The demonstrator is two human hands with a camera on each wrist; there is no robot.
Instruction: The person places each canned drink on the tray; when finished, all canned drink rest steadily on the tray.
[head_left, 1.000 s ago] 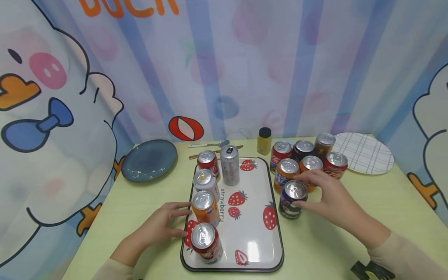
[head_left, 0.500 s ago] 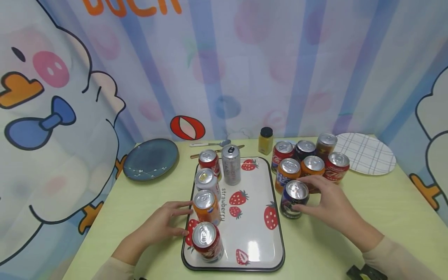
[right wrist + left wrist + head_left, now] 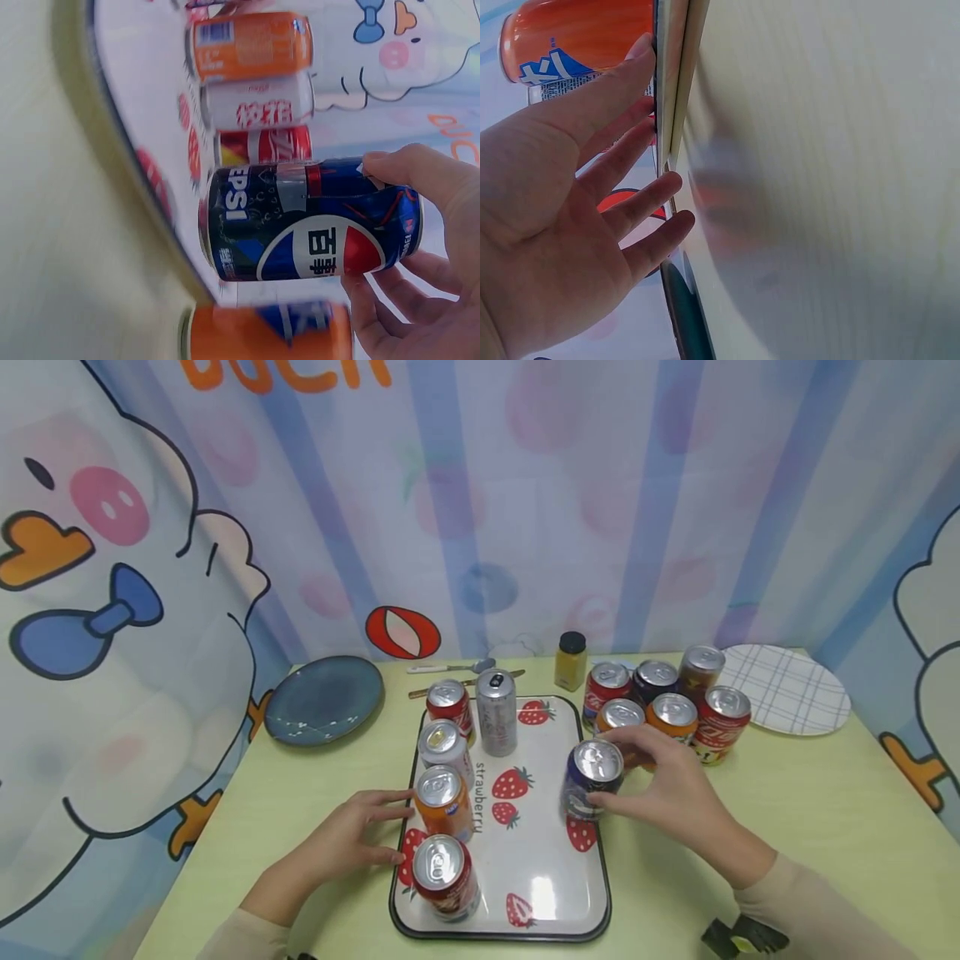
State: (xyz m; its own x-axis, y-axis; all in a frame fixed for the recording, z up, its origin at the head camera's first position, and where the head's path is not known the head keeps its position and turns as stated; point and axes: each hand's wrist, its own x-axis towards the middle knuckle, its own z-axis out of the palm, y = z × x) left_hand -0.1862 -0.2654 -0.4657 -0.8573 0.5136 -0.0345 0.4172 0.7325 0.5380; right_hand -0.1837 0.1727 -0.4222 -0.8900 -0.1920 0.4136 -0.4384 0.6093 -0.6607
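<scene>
My right hand (image 3: 671,789) grips a dark blue Pepsi can (image 3: 581,792) between thumb and fingers. In the head view the can is over the right edge of the strawberry-patterned tray (image 3: 536,868); the right wrist view shows its Pepsi label (image 3: 322,247). My left hand (image 3: 337,839) lies at the tray's left rim with fingers extended, beside an orange Fanta can (image 3: 442,806). Along that side also stand a red can (image 3: 447,885) in front, a white can (image 3: 442,747) and a red Coke can (image 3: 450,706) behind. Right of these stands a tall silver can (image 3: 497,718).
Right of the tray, several cans cluster, among them an orange can (image 3: 671,717) and a red can (image 3: 722,722). A checked plate (image 3: 787,689) lies behind them. A yellow jar (image 3: 571,664), a spoon (image 3: 450,668) and a dark blue plate (image 3: 324,702) are at the back.
My right hand has lifted the Pepsi can off the table beside the tray and carried it left over the tray's right edge. My left hand has stayed in place.
</scene>
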